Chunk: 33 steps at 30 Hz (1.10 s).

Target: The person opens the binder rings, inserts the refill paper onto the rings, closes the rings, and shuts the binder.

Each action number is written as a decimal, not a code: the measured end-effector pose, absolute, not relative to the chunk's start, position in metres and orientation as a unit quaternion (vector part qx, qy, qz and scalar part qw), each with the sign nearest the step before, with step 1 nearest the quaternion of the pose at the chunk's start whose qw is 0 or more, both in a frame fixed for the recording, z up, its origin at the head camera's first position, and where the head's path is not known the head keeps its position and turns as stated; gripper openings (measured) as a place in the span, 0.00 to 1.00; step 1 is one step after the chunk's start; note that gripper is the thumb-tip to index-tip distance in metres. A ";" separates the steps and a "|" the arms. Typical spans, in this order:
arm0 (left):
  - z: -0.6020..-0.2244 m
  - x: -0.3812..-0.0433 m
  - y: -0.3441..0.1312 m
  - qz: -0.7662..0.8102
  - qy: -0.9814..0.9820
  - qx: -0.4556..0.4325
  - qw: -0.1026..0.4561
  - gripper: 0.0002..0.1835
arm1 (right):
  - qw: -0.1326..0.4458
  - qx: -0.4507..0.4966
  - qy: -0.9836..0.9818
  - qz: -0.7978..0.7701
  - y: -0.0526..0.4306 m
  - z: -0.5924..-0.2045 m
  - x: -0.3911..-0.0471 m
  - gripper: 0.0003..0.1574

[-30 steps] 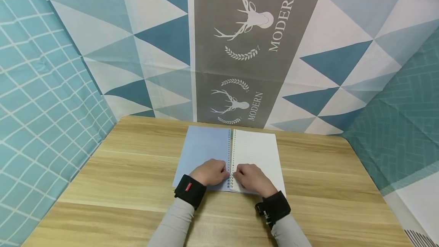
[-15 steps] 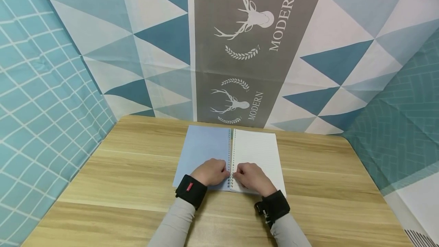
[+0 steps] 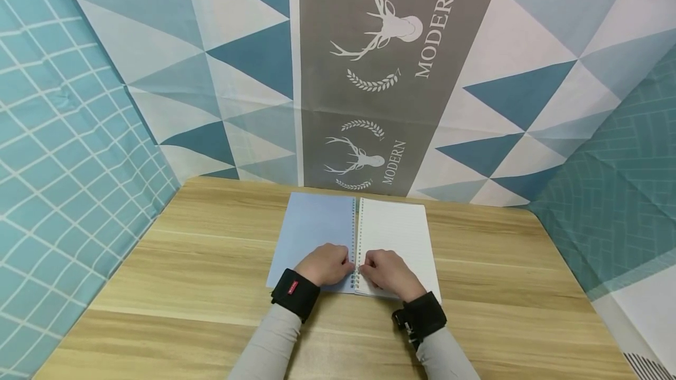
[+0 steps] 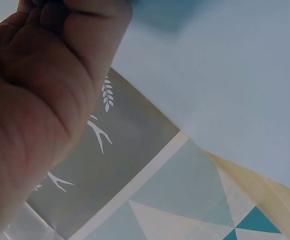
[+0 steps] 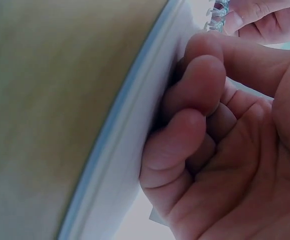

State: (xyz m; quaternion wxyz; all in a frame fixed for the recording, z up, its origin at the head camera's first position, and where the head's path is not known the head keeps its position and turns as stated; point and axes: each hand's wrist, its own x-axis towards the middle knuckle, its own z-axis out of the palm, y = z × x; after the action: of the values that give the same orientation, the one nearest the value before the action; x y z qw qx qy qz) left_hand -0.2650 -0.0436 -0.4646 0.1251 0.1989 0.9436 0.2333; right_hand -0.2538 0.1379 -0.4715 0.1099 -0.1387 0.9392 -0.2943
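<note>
A spiral notebook lies open on the wooden table, its light blue cover (image 3: 317, 219) on the left and a white lined page (image 3: 397, 224) on the right. My left hand (image 3: 323, 265) rests on the cover near the binding, with its fingers curled. On the lower part of the page rests my right hand (image 3: 391, 273), fingers also curled; the right wrist view shows these fingers (image 5: 195, 85) folded toward the palm against the paper. Both thumbs lie close to the wire spiral (image 3: 356, 233). Nothing is seen held in either hand.
The wooden table (image 3: 200, 286) extends on both sides of the notebook. Behind it hangs a patterned cloth (image 3: 248, 75) with triangles and deer heads. Blue checked cloth (image 3: 63, 151) borders the left side, green cloth (image 3: 623, 151) the right.
</note>
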 end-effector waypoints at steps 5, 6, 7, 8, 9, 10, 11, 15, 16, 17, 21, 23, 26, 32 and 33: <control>-0.465 -0.265 -0.043 0.235 0.943 0.197 0.128 0.15 | 0.107 -0.143 0.939 -0.295 0.138 -0.472 -0.254 0.18; -0.465 -0.265 -0.043 0.235 0.943 0.196 0.128 0.16 | 0.106 -0.143 0.939 -0.295 0.138 -0.472 -0.254 0.18; -0.465 -0.265 -0.042 0.234 0.944 0.195 0.129 0.16 | 0.105 -0.144 0.939 -0.295 0.138 -0.473 -0.254 0.18; -0.465 -0.266 -0.042 0.233 0.944 0.195 0.128 0.16 | 0.104 -0.145 0.939 -0.294 0.138 -0.473 -0.254 0.18; -0.465 -0.266 -0.042 0.233 0.944 0.195 0.127 0.16 | 0.102 -0.146 0.939 -0.293 0.139 -0.473 -0.254 0.18; -0.465 -0.266 -0.042 0.232 0.945 0.195 0.126 0.16 | 0.101 -0.147 0.940 -0.292 0.139 -0.473 -0.254 0.18; -0.465 -0.266 -0.042 0.231 0.945 0.194 0.126 0.16 | 0.100 -0.147 0.940 -0.291 0.139 -0.473 -0.254 0.18; -0.465 -0.266 -0.042 0.230 0.946 0.193 0.125 0.15 | 0.096 -0.147 0.942 -0.287 0.139 -0.474 -0.254 0.18; -0.465 -0.266 -0.042 0.228 0.946 0.193 0.124 0.15 | 0.096 -0.147 0.942 -0.287 0.139 -0.474 -0.254 0.18; -0.465 -0.265 -0.042 0.228 0.946 0.193 0.123 0.15 | 0.096 -0.147 0.942 -0.286 0.138 -0.474 -0.254 0.18; -0.464 -0.265 -0.042 0.224 0.948 0.194 0.120 0.15 | 0.095 -0.148 0.943 -0.284 0.138 -0.473 -0.254 0.18; -0.464 -0.265 -0.042 0.224 0.948 0.193 0.121 0.15 | 0.094 -0.149 0.943 -0.282 0.138 -0.472 -0.255 0.18; -0.463 -0.265 -0.042 0.227 0.947 0.190 0.125 0.15 | 0.097 -0.150 0.943 -0.282 0.138 -0.472 -0.255 0.18; -0.463 -0.265 -0.043 0.240 0.943 0.184 0.138 0.16 | 0.109 -0.163 0.939 -0.281 0.142 -0.472 -0.255 0.17; -0.463 -0.265 -0.043 0.241 0.942 0.187 0.138 0.16 | 0.110 -0.167 0.939 -0.281 0.143 -0.473 -0.256 0.16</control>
State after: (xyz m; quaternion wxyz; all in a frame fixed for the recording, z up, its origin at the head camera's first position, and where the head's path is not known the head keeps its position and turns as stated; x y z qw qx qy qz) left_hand -0.2653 -0.0433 -0.4629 0.1382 0.1867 0.9423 0.2411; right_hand -0.2555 0.1428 -0.4726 0.1102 -0.1675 0.9386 -0.2807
